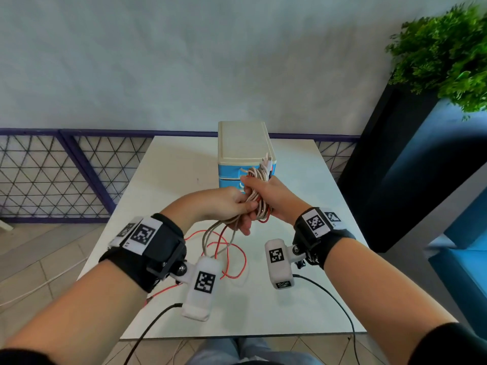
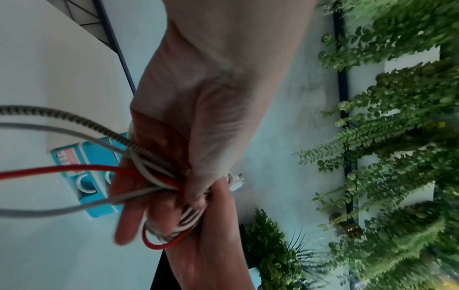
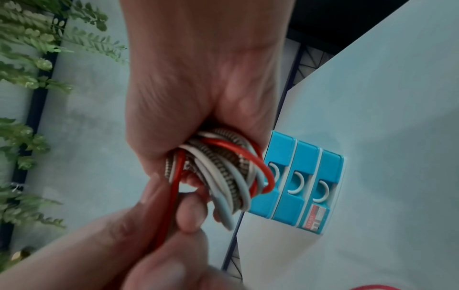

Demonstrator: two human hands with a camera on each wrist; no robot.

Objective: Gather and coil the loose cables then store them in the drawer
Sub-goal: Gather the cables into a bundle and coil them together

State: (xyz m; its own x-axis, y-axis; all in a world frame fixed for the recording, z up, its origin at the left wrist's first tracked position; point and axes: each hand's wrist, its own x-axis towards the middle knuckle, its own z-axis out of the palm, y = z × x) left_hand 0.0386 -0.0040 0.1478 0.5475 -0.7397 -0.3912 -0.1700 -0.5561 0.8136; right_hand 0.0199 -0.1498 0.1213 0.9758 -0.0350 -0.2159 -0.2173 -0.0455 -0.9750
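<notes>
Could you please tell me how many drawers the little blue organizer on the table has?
3: stacked in the organizer: top drawer, middle drawer, and bottom drawer with the sticker; all closed.

Drawer unit point(image 1: 245, 151) on the counter point(image 1: 168, 180), toward its far edge, right of centre. Coiled cable bundle point(image 1: 257, 185) held above the counter, in front of the unit, inside the right hand point(image 1: 271, 198); left hand point(image 1: 232, 206) just left of it, touching. Loose cable loops point(image 1: 224, 248) below the hands, trailing onto the counter. Potted plant point(image 1: 445, 54) far right, beyond the counter. Railing point(image 1: 66, 175) behind, left.
</notes>
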